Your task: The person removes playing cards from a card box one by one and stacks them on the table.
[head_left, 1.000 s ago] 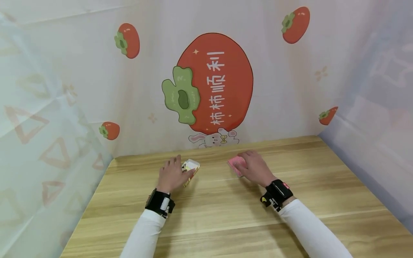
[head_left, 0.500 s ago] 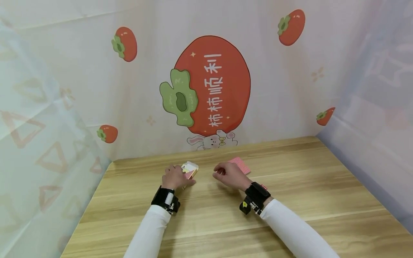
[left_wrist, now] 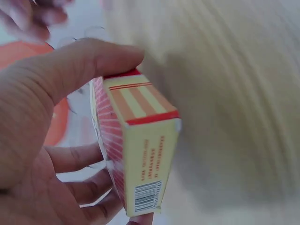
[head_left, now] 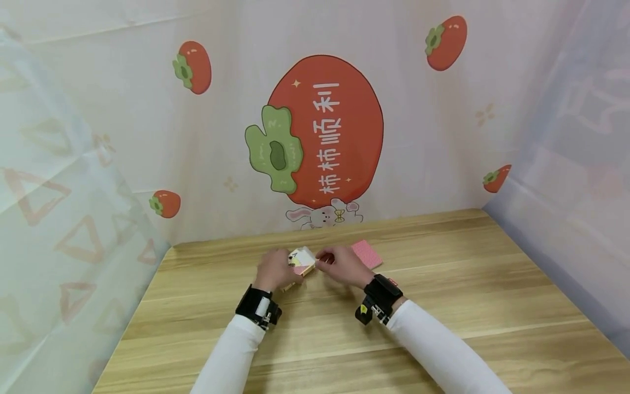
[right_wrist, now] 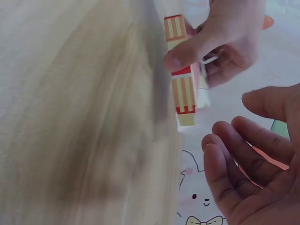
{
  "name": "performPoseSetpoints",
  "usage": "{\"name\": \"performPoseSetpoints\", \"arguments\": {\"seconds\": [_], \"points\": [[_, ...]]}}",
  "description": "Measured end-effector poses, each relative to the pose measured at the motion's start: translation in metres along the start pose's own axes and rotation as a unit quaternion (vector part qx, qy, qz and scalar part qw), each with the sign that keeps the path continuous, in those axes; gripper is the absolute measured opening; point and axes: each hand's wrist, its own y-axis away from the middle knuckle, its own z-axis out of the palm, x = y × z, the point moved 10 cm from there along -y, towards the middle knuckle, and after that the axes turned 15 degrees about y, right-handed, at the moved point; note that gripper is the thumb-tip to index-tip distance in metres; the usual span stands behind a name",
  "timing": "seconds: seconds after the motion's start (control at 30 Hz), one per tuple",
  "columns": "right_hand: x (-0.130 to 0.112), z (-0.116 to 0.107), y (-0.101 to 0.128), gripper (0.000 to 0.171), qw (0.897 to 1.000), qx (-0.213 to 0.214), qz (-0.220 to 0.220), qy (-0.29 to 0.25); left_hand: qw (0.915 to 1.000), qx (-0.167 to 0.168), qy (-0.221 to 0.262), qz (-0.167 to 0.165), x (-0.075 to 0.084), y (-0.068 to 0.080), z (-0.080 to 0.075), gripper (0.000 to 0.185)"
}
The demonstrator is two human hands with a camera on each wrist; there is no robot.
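1. While the left hand had the card box lifted just off the table, its thumb sat across one long edge and the other fingers curled behind, so it was properly gripped, not just resting there.
2. In the left wrist view the box was tilted with its barcode end down, I'd guess to keep an end free to get at.
3. The right hand was right up against the box, holding nothing; fingers loosely bent and spread in the right wrist view, close to the box's end but not clearly touching.
4. The red-backed card stack lay flat on the table just behind the right hand, out of the way.
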Motion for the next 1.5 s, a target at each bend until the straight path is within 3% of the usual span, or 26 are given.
{"name": "performPoseSetpoints", "arguments": {"seconds": [0.13, 0.23, 0.37, 0.57, 0.9, 1.13, 1.5], "points": [[-0.002, -0.008, -0.001, 0.018, 1.000, 0.024, -0.008, 0.003, 0.9976, 0.000, -0.016, 0.068, 0.032, 0.010, -0.006, 0.061], [0.000, -0.013, -0.001, 0.013, 0.999, 0.039, 0.003, 0.018, 0.9949, 0.000, -0.027, 0.097, 0.048, 0.016, -0.008, 0.066], [0.003, -0.015, -0.001, 0.007, 0.998, 0.045, 0.019, 0.035, 0.9905, 0.001, -0.047, 0.129, 0.060, 0.022, -0.007, 0.070], [0.003, -0.016, -0.002, 0.004, 0.999, 0.041, 0.021, 0.008, 0.9852, -0.016, -0.042, 0.165, 0.073, 0.031, -0.003, 0.077], [0.011, -0.019, 0.001, 0.012, 0.997, 0.043, 0.056, -0.030, 0.9839, -0.015, -0.035, 0.175, 0.083, 0.036, -0.005, 0.074], [0.013, -0.018, 0.005, 0.009, 0.995, 0.033, 0.052, -0.075, 0.9863, -0.021, -0.038, 0.159, 0.079, 0.034, -0.002, 0.075], [0.027, -0.015, 0.010, 0.014, 0.989, 0.022, 0.096, -0.114, 0.9884, -0.015, -0.033, 0.148, 0.075, 0.035, -0.004, 0.075]]}}
